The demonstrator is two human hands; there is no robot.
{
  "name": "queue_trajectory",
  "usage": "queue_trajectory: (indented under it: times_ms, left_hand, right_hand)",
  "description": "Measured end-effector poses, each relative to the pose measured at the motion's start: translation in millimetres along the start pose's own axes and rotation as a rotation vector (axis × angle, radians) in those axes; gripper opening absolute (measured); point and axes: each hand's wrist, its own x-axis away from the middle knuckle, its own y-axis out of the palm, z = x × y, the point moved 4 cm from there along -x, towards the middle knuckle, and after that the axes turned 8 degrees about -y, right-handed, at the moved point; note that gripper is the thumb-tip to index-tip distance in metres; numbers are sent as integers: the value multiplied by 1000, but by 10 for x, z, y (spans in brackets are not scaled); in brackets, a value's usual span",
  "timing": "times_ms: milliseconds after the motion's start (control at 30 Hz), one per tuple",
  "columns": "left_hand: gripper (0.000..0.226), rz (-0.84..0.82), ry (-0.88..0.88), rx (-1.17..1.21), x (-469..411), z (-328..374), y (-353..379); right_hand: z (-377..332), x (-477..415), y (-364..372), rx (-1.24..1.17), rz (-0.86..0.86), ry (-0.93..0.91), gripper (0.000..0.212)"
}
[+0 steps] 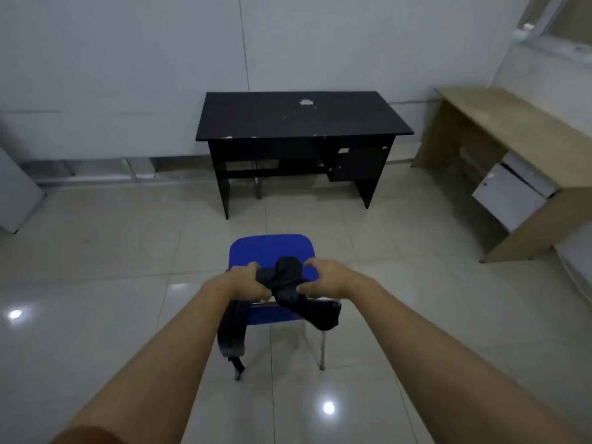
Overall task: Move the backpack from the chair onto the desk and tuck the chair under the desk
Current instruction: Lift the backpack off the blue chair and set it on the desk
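Now both hands, left hand (pixel 248 282) and right hand (pixel 323 278), close on the backpack (pixel 288 283) draped over the chair (pixel 270 249); next, lift it clear toward the far desk (pixel 298 116).

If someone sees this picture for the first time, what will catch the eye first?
Two bare arms reach in from below; the left hand and right hand hold a black backpack draped over the back of a blue chair. Beyond stands a black desk against the white wall.

Both arms outstretched, left hand (pixel 248 282) and right hand (pixel 323 277) clenched
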Motion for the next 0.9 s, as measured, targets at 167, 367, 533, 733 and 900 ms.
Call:
queue_trajectory:
  times_ms: [167, 367, 533, 733, 900]
  left_hand:
    - [105, 74, -139, 13, -74, -416, 397]
    - [90, 341, -74, 173, -144, -571, 699]
    - [85, 465, -27, 168, -153, -670, 682]
    - [72, 444, -9, 281, -367, -870, 457]
    - [71, 299, -17, 203, -465, -845, 225]
  right_hand:
    - [-11, -7, 531, 240, -55, 36, 76]
    - [-47, -67, 811, 460, 98, -8, 86]
    - [20, -100, 961, 514, 199, -22, 86]
    - [64, -140, 928, 470, 279, -12, 70]
    - [95, -161, 849, 460, 249, -9, 64]
